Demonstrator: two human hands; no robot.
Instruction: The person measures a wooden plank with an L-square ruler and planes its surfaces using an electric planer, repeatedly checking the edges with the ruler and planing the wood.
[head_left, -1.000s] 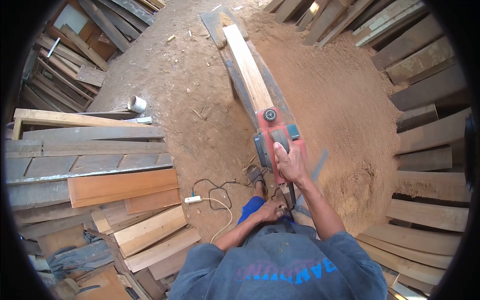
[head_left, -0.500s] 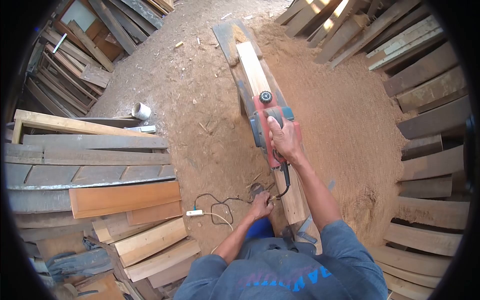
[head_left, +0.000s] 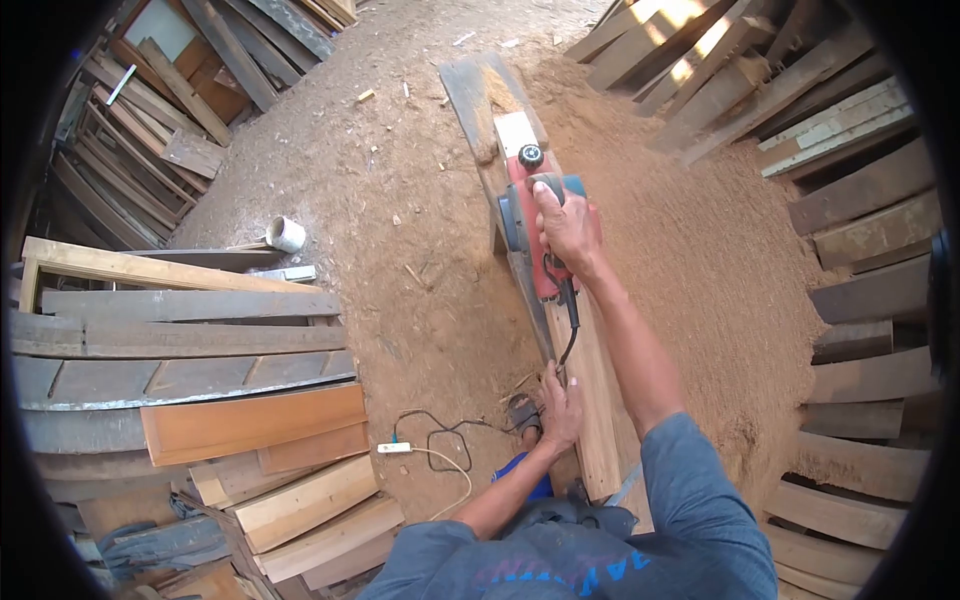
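Observation:
My right hand [head_left: 568, 228] is wrapped round the handle of a red electric planer [head_left: 525, 240], which sits on a long wooden plank [head_left: 580, 400]. The planer is near the plank's far end and has a black knob [head_left: 531, 156] at its front. A black power cord [head_left: 573, 320] runs back from it toward my left hand [head_left: 562, 408]. That hand lies by the plank's left edge, its fingers stretched forward close to the cord; whether it presses on the wood I cannot tell. Under the plank is a worn wooden bench [head_left: 465, 90].
Sawdust covers the ground. A white extension socket [head_left: 394, 448] with a cable lies left of my foot [head_left: 528, 412]. Stacked boards [head_left: 190, 315] fill the left side, more boards [head_left: 880, 300] line the right. A white pot [head_left: 286, 234] lies on its side.
The planer has slid forward along the plank with my right hand on it. My left hand has moved from the cord at the left onto the plank's edge, its fingers now straighter.

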